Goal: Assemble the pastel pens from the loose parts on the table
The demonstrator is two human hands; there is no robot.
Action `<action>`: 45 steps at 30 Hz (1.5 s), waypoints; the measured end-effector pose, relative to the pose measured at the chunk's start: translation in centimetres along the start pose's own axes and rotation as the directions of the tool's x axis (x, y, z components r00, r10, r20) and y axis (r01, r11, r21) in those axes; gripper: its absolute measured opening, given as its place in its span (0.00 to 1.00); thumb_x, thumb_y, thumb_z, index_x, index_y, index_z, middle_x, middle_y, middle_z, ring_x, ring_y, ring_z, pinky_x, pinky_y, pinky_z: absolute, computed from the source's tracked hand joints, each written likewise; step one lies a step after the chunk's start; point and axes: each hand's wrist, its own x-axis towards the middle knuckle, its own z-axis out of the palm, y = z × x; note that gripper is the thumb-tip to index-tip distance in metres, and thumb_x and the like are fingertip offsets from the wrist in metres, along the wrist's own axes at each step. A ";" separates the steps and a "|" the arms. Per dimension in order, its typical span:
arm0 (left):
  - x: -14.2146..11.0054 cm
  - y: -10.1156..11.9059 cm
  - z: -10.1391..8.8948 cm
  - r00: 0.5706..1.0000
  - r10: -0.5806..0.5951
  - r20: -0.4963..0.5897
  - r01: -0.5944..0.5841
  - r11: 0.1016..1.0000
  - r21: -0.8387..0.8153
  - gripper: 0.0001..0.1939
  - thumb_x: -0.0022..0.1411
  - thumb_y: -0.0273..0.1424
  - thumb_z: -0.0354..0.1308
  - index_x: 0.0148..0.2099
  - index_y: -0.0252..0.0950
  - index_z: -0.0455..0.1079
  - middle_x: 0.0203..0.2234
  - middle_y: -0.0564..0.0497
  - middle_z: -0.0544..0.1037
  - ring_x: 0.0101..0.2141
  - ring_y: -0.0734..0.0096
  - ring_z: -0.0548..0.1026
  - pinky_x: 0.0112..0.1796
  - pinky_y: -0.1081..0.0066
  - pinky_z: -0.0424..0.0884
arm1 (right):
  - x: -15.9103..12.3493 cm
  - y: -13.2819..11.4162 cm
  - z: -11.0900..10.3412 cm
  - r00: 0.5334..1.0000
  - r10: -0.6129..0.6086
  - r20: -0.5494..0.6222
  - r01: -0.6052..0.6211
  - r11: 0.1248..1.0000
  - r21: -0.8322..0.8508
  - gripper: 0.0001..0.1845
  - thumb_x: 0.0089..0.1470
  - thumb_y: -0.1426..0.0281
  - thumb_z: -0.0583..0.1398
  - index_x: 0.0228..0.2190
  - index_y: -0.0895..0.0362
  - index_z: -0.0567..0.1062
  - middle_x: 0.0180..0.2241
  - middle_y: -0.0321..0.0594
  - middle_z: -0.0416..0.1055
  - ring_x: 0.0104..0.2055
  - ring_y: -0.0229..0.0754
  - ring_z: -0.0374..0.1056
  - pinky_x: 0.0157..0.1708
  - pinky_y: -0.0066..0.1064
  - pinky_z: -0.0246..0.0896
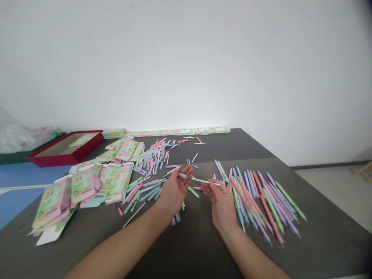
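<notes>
Above the middle of the dark table, my left hand [174, 190] is closed on a blue pen part [182, 176]. A thin white pen refill [200, 180] stretches from the front of that part across to my right hand [221, 201], whose fingertips pinch its other end. Whether the refill's tip sits inside the blue part I cannot tell. Close by on the right lies a spread of pens [261, 201] in purple, green, blue and red. Loose pen barrels [145, 192] lie left of my left hand, and a heap of short pen parts [155, 155] is behind it.
Flat printed cartons [116, 182] overlap on the left. A red box lid [65, 155] holding a carton stands at the far left, near a clear plastic bag [26, 139]. Packed cartons [203, 130] line the back edge by the white wall.
</notes>
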 end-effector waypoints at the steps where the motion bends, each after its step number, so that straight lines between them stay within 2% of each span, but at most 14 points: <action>1: -0.1 -0.1 -0.1 1.000 0.012 0.000 -0.012 1.000 0.005 0.08 0.64 0.28 0.45 0.35 0.32 0.64 0.44 0.42 0.75 0.40 0.71 0.76 0.38 0.73 0.73 | 0.0 0.1 0.0 1.000 -0.014 -0.008 0.013 1.000 -0.013 0.12 0.47 0.64 0.63 0.32 0.58 0.74 0.29 0.41 0.76 0.32 0.41 0.72 0.35 0.34 0.65; 5: -0.5 -0.3 -0.4 0.998 0.055 -0.002 -0.055 0.998 0.041 0.07 0.64 0.28 0.46 0.37 0.33 0.64 0.44 0.43 0.75 0.41 0.71 0.75 0.39 0.73 0.72 | 0.0 0.4 0.0 0.999 -0.044 -0.019 0.043 0.998 -0.048 0.11 0.47 0.64 0.63 0.32 0.58 0.75 0.29 0.40 0.76 0.32 0.41 0.71 0.37 0.35 0.63; 9: -1.6 -0.7 -0.7 0.998 0.029 0.046 -0.033 0.996 0.081 0.05 0.62 0.30 0.50 0.38 0.34 0.65 0.43 0.45 0.75 0.40 0.71 0.75 0.41 0.71 0.71 | -0.2 1.0 0.2 0.999 0.001 0.052 0.004 0.995 -0.095 0.12 0.45 0.64 0.64 0.32 0.57 0.76 0.31 0.39 0.76 0.33 0.41 0.70 0.39 0.35 0.62; 16: -3.3 -0.6 -2.3 0.997 -0.047 0.053 0.037 0.983 0.179 0.09 0.57 0.33 0.57 0.40 0.35 0.67 0.30 0.53 0.74 0.24 0.84 0.71 0.26 0.82 0.71 | -0.9 2.4 0.5 0.992 0.022 0.124 0.008 0.971 -0.239 0.12 0.45 0.63 0.63 0.32 0.56 0.78 0.29 0.37 0.74 0.31 0.39 0.66 0.36 0.32 0.59; 19: -3.8 0.2 -3.1 0.990 -0.110 0.086 0.092 0.976 0.196 0.09 0.58 0.32 0.57 0.40 0.34 0.68 0.32 0.50 0.75 0.27 0.81 0.73 0.30 0.80 0.73 | -1.7 2.6 1.2 0.980 0.044 0.194 0.006 0.969 -0.247 0.11 0.46 0.63 0.63 0.32 0.55 0.79 0.33 0.38 0.75 0.35 0.41 0.66 0.38 0.33 0.59; 23: -4.3 1.0 -4.9 0.989 -0.118 0.092 0.094 0.969 0.230 0.07 0.59 0.30 0.55 0.40 0.32 0.69 0.35 0.47 0.75 0.30 0.78 0.75 0.33 0.79 0.74 | -3.0 2.6 2.3 0.966 0.082 0.243 -0.004 0.952 -0.306 0.11 0.47 0.63 0.62 0.33 0.54 0.79 0.36 0.39 0.75 0.38 0.44 0.66 0.39 0.34 0.59; 28: -4.0 2.1 -7.2 0.996 -0.064 0.060 0.055 0.989 0.135 0.06 0.60 0.29 0.54 0.37 0.31 0.70 0.33 0.48 0.76 0.29 0.80 0.75 0.33 0.80 0.74 | -3.3 2.5 2.7 0.930 0.235 0.282 -0.096 0.897 -0.431 0.15 0.46 0.63 0.63 0.38 0.53 0.77 0.34 0.39 0.75 0.35 0.43 0.67 0.37 0.33 0.60; 31: -3.3 2.9 -7.9 0.998 -0.048 0.037 0.047 0.999 0.025 0.06 0.61 0.28 0.53 0.37 0.31 0.70 0.31 0.49 0.76 0.29 0.80 0.75 0.33 0.81 0.74 | -2.5 2.1 3.3 0.925 0.262 0.276 -0.126 0.895 -0.429 0.17 0.45 0.63 0.64 0.39 0.53 0.76 0.33 0.38 0.75 0.34 0.42 0.68 0.38 0.33 0.61; 36: -2.5 3.6 -8.4 0.997 -0.072 0.039 0.076 0.993 -0.088 0.07 0.61 0.27 0.52 0.38 0.29 0.69 0.32 0.46 0.77 0.29 0.79 0.76 0.33 0.81 0.75 | -0.6 1.7 5.3 0.909 0.250 0.335 -0.066 0.878 -0.474 0.14 0.45 0.62 0.63 0.35 0.56 0.77 0.30 0.37 0.75 0.32 0.40 0.69 0.38 0.33 0.63; 40: -2.4 3.7 -8.5 0.996 -0.069 0.061 0.077 0.987 -0.144 0.08 0.62 0.28 0.52 0.39 0.29 0.69 0.33 0.46 0.77 0.29 0.78 0.76 0.33 0.81 0.74 | -0.3 2.7 6.6 0.901 0.234 0.365 0.005 0.837 -0.548 0.12 0.45 0.63 0.63 0.31 0.57 0.77 0.27 0.37 0.75 0.30 0.41 0.70 0.36 0.33 0.64; 43: -2.3 3.6 -8.6 0.996 -0.066 0.067 0.075 0.985 -0.158 0.07 0.62 0.28 0.51 0.39 0.30 0.68 0.34 0.44 0.77 0.29 0.79 0.76 0.33 0.81 0.74 | -0.6 3.6 7.2 0.916 0.175 0.360 0.076 0.806 -0.587 0.10 0.46 0.63 0.62 0.31 0.56 0.77 0.28 0.38 0.76 0.31 0.42 0.70 0.36 0.34 0.64; 45: -2.1 3.5 -8.8 0.998 -0.043 0.042 0.049 0.987 -0.155 0.07 0.62 0.28 0.51 0.38 0.30 0.68 0.31 0.45 0.77 0.27 0.79 0.76 0.31 0.81 0.74 | -0.9 4.1 7.3 0.911 0.166 0.377 0.106 0.790 -0.604 0.11 0.47 0.62 0.61 0.31 0.55 0.78 0.31 0.39 0.76 0.33 0.43 0.71 0.37 0.36 0.64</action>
